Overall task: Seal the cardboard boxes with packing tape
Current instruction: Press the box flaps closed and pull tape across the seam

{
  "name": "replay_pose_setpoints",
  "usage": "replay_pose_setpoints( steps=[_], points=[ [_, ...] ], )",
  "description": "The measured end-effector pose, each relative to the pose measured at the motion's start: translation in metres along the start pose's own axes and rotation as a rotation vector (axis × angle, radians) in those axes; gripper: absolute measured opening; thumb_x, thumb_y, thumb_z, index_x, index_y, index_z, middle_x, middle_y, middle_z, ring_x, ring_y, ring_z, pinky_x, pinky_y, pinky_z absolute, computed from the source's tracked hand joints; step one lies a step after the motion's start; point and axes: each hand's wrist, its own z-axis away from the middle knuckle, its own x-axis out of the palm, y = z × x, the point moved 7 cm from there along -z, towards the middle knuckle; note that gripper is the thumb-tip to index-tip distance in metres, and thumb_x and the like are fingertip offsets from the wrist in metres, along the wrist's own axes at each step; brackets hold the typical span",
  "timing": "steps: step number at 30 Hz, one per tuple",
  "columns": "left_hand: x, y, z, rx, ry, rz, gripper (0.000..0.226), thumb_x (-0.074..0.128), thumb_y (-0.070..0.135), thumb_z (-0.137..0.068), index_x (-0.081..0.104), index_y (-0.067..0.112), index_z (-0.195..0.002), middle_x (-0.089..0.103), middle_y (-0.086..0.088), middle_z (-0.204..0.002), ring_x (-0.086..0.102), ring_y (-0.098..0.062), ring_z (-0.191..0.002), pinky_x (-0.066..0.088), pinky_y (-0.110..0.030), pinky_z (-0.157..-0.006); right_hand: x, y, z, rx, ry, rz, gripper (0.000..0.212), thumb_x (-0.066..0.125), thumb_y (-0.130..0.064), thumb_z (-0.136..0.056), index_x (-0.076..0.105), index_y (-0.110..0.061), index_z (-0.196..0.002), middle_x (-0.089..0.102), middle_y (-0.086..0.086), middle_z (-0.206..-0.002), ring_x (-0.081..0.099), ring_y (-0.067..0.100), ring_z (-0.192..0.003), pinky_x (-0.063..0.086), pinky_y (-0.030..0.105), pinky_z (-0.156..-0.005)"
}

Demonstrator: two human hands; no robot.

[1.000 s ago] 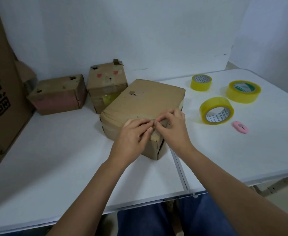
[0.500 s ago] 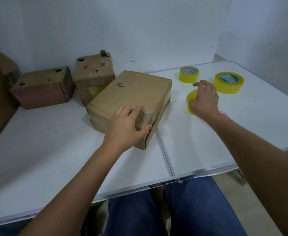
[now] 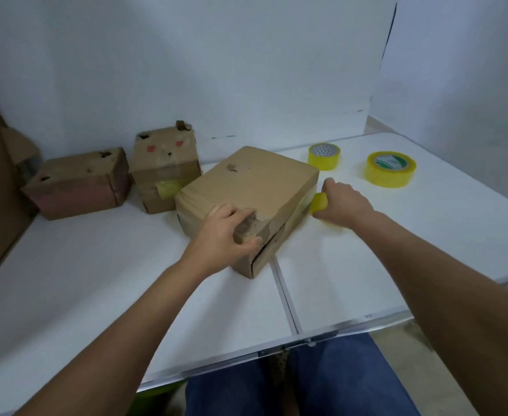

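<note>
Table [image 3: 427,250]: white folding surface with a seam running toward the viewer; everything below is placed relative to the big box.
Big box [image 3: 255,187]: brown cardboard, lying flat at the table's middle, long axis running from the near left to the far right, its torn near corner pointing at the viewer and sitting over the seam.
Left box [image 3: 78,183]: lower cardboard box with a pinkish side, well to the left of the big box, against the wall.
Middle box [image 3: 165,168]: small upright cardboard box with two red marks, just behind the big box's left end.
Left hand [image 3: 227,232]: arm reaches forward; palm down on the big box's near corner, fingers curled over the top edge, thumb on the front face, clamping the flap.
Right hand [image 3: 341,202]: just right of the big box, fingers closed around a yellow tape roll.
Held tape roll [image 3: 318,202]: mostly hidden; touching the big box's right side.
Large spare roll [image 3: 390,169]: yellow, flat, far right.
Small spare roll [image 3: 324,156]: yellow, flat, behind the right end.
</note>
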Motion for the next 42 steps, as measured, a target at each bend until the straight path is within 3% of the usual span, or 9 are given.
replay_pose_setpoints(
  steps=[4, 8, 11, 14, 18, 25, 30, 35, 42],
  points=[
    [-0.009, -0.020, -0.016, -0.049, -0.068, -0.015, 0.057, 0.070, 0.031, -0.088, 0.051, 0.017, -0.141, 0.055, -0.001, -0.132, 0.045, -0.020, -0.125, 0.034, -0.025, -0.105, -0.016, -0.001, 0.008, 0.053, 0.029, -0.136, 0.053, 0.070, -0.045, -0.076, 0.043, -0.013, -0.108, 0.058, 0.013, -0.107, 0.058, 0.035, -0.103, 0.044, 0.037, -0.073],
    [-0.011, 0.004, -0.006, 0.057, 0.167, 0.071, 0.044, 0.063, 0.021, -0.094, 0.055, 0.012, -0.136, 0.051, -0.002, -0.140, 0.046, -0.013, -0.126, 0.033, -0.020, -0.107, -0.043, -0.012, 0.017, 0.084, 0.133, -0.391, 0.054, 0.072, -0.047, -0.077, 0.049, -0.015, -0.114, 0.058, 0.005, -0.099, 0.058, 0.024, -0.091, 0.044, 0.030, -0.069],
    [0.036, 0.012, 0.013, -0.374, -0.038, 0.850, 0.032, 0.055, 0.036, -0.099, 0.069, 0.011, -0.113, 0.067, -0.009, -0.112, 0.068, -0.013, -0.093, 0.054, -0.020, -0.078, -0.056, -0.029, 0.027, 0.098, 0.146, -0.694, 0.049, 0.074, -0.048, -0.076, 0.053, -0.018, -0.107, 0.056, -0.006, -0.089, 0.056, 0.014, -0.077, 0.041, 0.023, -0.057],
    [0.090, 0.039, 0.042, -0.874, -0.452, 1.500, 0.071, 0.036, 0.056, -0.100, 0.062, -0.008, -0.119, 0.067, -0.025, -0.115, 0.068, -0.031, -0.106, 0.060, -0.033, -0.082, -0.056, -0.052, 0.039, 0.071, 0.084, -0.937, 0.048, 0.077, -0.043, -0.076, 0.056, -0.015, -0.108, 0.061, 0.000, -0.097, 0.057, 0.016, -0.082, 0.042, 0.028, -0.067],
    [0.079, 0.029, 0.027, -0.911, -0.214, 1.804, 0.073, 0.029, 0.055, -0.102, 0.054, -0.008, -0.130, 0.070, -0.022, -0.111, 0.070, -0.027, -0.097, 0.060, -0.032, -0.076, -0.052, -0.068, 0.056, 0.060, 0.023, -1.087, 0.046, 0.078, -0.040, -0.076, 0.058, -0.015, -0.108, 0.063, -0.001, -0.094, 0.057, 0.013, -0.079, 0.041, 0.026, -0.065],
    [0.056, 0.004, 0.031, -0.882, -0.141, 1.693, 0.064, 0.046, 0.054, -0.098, 0.064, -0.005, -0.116, 0.071, -0.017, -0.101, 0.070, -0.021, -0.085, 0.059, -0.025, -0.065, -0.051, -0.077, 0.074, -0.033, -0.067, -1.142, 0.037, 0.079, -0.032, -0.077, 0.062, -0.012, -0.104, 0.066, 0.001, -0.096, 0.061, 0.009, -0.076, 0.047, 0.028, -0.071],
    [0.051, -0.009, 0.040, -0.857, -0.097, 1.456, 0.021, 0.061, 0.023, -0.095, 0.069, 0.003, -0.092, 0.065, -0.008, -0.074, 0.061, -0.012, -0.062, 0.054, -0.017, -0.054, -0.049, -0.081, 0.084, -0.096, -0.162, -1.078, 0.050, 0.070, -0.055, -0.079, 0.064, -0.015, -0.107, 0.058, 0.005, -0.115, 0.060, 0.018, -0.095, 0.048, 0.035, -0.089],
    [0.025, -0.013, 0.038, -0.620, -0.056, 1.026, 0.020, 0.056, 0.013, -0.097, 0.068, 0.003, -0.085, 0.065, -0.006, -0.070, 0.055, -0.014, -0.058, 0.048, -0.019, -0.053, -0.042, -0.083, 0.098, -0.210, -0.394, -1.022, 0.042, 0.067, -0.054, -0.080, 0.067, -0.016, -0.098, 0.069, -0.002, -0.085, 0.065, 0.011, -0.075, 0.048, 0.033, -0.080],
    [-0.052, 0.008, 0.000, -0.095, 0.069, 0.143, 0.017, 0.064, 0.026, -0.092, 0.070, 0.013, -0.083, 0.066, 0.001, -0.070, 0.060, -0.014, -0.068, 0.045, -0.028, -0.067, 0.006, -0.105, 0.118, -0.213, -0.744, -1.021, 0.069, 0.067, -0.056, -0.075, 0.046, -0.038, -0.137, 0.067, -0.008, -0.122, 0.066, 0.011, -0.110, 0.054, 0.030, -0.087]
  ],
)
